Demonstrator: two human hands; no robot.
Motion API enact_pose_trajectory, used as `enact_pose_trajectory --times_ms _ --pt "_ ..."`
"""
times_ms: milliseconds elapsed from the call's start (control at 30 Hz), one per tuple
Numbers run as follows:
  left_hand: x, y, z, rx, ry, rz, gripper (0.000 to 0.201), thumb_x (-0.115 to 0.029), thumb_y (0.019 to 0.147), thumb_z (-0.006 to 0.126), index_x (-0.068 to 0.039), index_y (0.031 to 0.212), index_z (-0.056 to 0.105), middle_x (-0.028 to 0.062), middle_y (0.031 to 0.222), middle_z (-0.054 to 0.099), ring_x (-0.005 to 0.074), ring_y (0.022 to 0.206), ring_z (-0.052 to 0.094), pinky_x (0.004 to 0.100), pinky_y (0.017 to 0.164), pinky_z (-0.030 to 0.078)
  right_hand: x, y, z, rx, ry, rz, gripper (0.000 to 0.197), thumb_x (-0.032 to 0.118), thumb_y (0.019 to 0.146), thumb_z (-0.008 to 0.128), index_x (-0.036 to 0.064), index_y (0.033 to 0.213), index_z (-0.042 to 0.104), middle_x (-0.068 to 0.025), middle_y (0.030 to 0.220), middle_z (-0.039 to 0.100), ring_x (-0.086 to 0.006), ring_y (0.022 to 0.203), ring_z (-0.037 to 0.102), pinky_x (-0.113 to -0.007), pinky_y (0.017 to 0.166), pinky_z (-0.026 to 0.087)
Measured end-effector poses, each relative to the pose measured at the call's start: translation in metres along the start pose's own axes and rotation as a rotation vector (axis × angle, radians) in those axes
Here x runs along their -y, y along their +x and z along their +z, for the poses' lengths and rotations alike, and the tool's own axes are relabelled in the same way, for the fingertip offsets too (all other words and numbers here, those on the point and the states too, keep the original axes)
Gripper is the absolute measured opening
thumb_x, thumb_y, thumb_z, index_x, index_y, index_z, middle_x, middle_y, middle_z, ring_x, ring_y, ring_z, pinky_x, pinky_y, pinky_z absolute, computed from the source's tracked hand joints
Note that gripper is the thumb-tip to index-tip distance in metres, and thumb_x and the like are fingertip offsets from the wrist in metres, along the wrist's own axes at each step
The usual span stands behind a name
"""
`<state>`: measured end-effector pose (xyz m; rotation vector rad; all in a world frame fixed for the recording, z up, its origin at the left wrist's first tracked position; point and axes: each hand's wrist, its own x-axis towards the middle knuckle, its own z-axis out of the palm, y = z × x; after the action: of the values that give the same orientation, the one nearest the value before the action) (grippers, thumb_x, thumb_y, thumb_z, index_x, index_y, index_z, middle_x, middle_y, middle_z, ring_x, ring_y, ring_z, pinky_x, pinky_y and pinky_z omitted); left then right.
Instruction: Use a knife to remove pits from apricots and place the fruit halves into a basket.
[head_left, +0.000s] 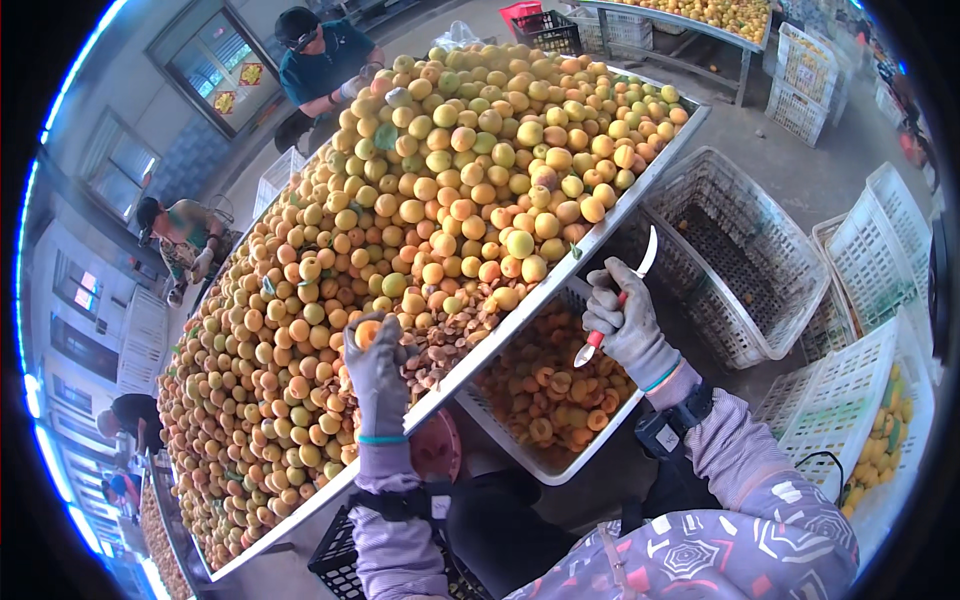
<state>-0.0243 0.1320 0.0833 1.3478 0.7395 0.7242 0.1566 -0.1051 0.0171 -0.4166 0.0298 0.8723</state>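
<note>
My gloved left hand is closed around an apricot over the near edge of the heaped table; whether the fruit is whole or cut I cannot tell. In my gloved right hand is a pitting knife with a red-and-white handle, its curved blade pointing up and its small spoon-like end pointing down. Whole apricots cover the metal-rimmed table. Beside my left hand lies a pile of brown pits. Below the rim, between my hands, a white crate holds split orange apricots.
Right of the table stand a large white crate and stacked crates; another holds yellow fruit. A pink basin and a black crate sit under the near edge. Co-workers work along the far side.
</note>
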Motion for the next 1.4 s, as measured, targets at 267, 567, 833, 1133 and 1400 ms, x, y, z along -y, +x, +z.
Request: enact_pose_trajectory --times_ms 267,567,833,1133,1400 --pt "0.004 0.038 -0.058 -0.116 0.208 0.080 0.032 0.004 0.079 0.056 -0.006 0.109 0.048 0.0080 0.094 0.053 0.0137 0.071 0.057 0.0277 0.060 0.057 -0.004 -0.004 0.010 -0.038 -0.018 0.061 0.031 0.034 0.092 0.048 0.0074 0.079 0.059 0.0072 0.046 0.030 -0.0059 0.035 0.022 -0.022 0.038 0.021" --pt "-0.001 0.049 -0.066 -0.223 0.437 0.099 0.010 -0.006 0.079 0.056 -0.005 0.089 0.053 0.0047 0.075 0.056 0.0097 0.060 0.054 0.0229 0.043 0.049 -0.002 -0.008 0.012 -0.085 -0.049 0.055 0.030 0.033 0.091 0.049 0.0067 0.079 0.057 0.0070 0.047 0.029 -0.0057 0.036 0.021 -0.022 0.038 0.020" --pt "-0.016 0.041 -0.073 -0.349 0.402 0.025 0.013 -0.006 0.082 0.056 -0.003 0.094 0.053 0.0049 0.075 0.057 0.0102 0.063 0.055 0.0240 0.048 0.053 -0.006 -0.010 0.015 -0.075 -0.085 0.068 0.031 0.033 0.091 0.049 0.0052 0.081 0.056 0.0060 0.047 0.031 -0.0057 0.036 0.023 -0.022 0.038 0.021" --pt "-0.026 -0.041 0.008 0.579 0.546 -0.007 0.045 -0.011 0.081 0.064 -0.001 0.122 0.048 0.0090 0.109 0.055 0.0102 0.083 0.057 0.0242 0.075 0.048 -0.008 -0.009 0.014 -0.091 -0.060 0.102 0.030 0.033 0.092 0.049 0.0047 0.083 0.054 0.0064 0.049 0.030 -0.0050 0.037 0.021 -0.021 0.039 0.021" --pt "-0.016 0.035 -0.037 0.140 0.526 0.227 0.038 -0.008 0.082 0.063 0.000 0.117 0.050 0.0083 0.106 0.057 0.0139 0.096 0.055 0.0257 0.085 0.045 -0.009 -0.009 0.014 -0.113 -0.070 0.110 0.034 0.034 0.095 0.043 0.0065 0.081 0.057 0.0076 0.046 0.023 -0.0039 0.034 0.020 -0.020 0.034 0.020"
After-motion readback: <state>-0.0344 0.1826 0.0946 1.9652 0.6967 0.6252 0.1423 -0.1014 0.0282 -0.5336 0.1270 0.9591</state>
